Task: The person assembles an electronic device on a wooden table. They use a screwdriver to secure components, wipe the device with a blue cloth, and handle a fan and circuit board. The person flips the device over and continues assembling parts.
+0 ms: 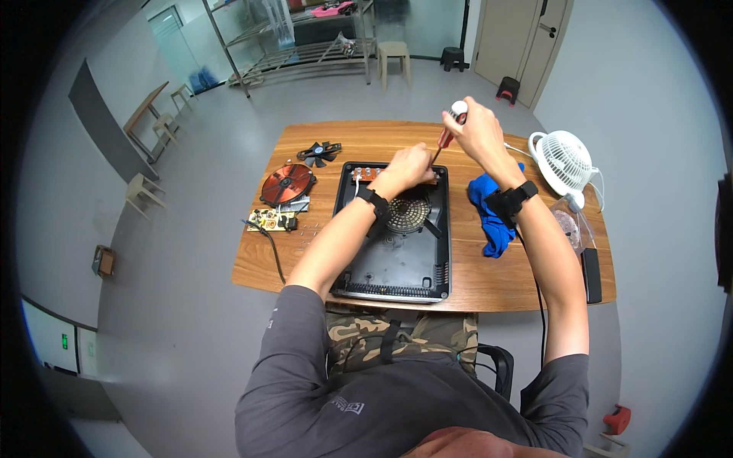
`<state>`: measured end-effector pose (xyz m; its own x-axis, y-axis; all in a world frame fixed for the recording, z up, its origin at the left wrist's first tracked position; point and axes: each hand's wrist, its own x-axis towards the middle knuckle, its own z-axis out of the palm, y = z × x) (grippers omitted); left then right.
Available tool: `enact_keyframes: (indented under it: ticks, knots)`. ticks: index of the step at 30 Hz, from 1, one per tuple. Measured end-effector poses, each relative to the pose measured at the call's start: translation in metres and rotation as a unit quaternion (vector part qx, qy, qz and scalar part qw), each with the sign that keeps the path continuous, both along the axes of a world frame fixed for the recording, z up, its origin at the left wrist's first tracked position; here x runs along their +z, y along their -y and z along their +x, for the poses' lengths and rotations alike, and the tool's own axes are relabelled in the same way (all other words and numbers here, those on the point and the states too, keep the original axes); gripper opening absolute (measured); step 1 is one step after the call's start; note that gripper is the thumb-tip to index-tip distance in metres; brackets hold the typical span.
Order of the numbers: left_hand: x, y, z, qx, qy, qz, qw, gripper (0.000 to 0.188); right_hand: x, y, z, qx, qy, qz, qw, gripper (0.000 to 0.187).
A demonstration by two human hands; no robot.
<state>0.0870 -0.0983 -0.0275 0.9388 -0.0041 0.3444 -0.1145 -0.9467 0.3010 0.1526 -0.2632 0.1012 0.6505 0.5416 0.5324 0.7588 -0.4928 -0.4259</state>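
Right hand (479, 131) is wrapped round a screwdriver (446, 137), shaft slanting down-left toward the black case (382, 263)'s far right corner. Left hand (412, 165) sits nearest the tip, fingers bunched; can't tell around what. Orange board (368, 174) runs crosswise beneath.

White fan (563, 160) near blue cloth (496, 233); metal rack (309, 55) bearing something pink (330, 11), perhaps fabric.

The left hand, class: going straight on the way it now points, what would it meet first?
The left hand would probably meet the screwdriver first, which the right hand grips; depth there is hard to judge.
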Motion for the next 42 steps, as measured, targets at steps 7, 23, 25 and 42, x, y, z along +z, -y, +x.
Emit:
enact_keyframes:
  ticks: [7, 23, 25, 42]
  knots:
    - [-0.004, -0.122, -0.014, 0.162, -0.08, 0.018, 0.983, 0.019, 0.003, -0.001, 0.017, 0.0, -0.01, 0.023, 1.0, 0.048]
    - [-0.056, -0.179, -0.078, 0.249, -0.304, 0.083, 0.916, 0.026, -0.042, 0.002, 0.035, 0.003, -0.025, -0.039, 0.999, 0.044]
    - [-0.055, -0.175, -0.081, 0.25, -0.301, 0.087, 0.916, 0.026, -0.046, 0.002, 0.033, 0.007, -0.026, -0.032, 0.999, 0.043]
    - [0.007, -0.15, -0.067, 0.213, -0.111, 0.083, 0.967, 0.018, -0.056, -0.011, 0.035, 0.043, -0.016, -0.012, 0.999, 0.042]
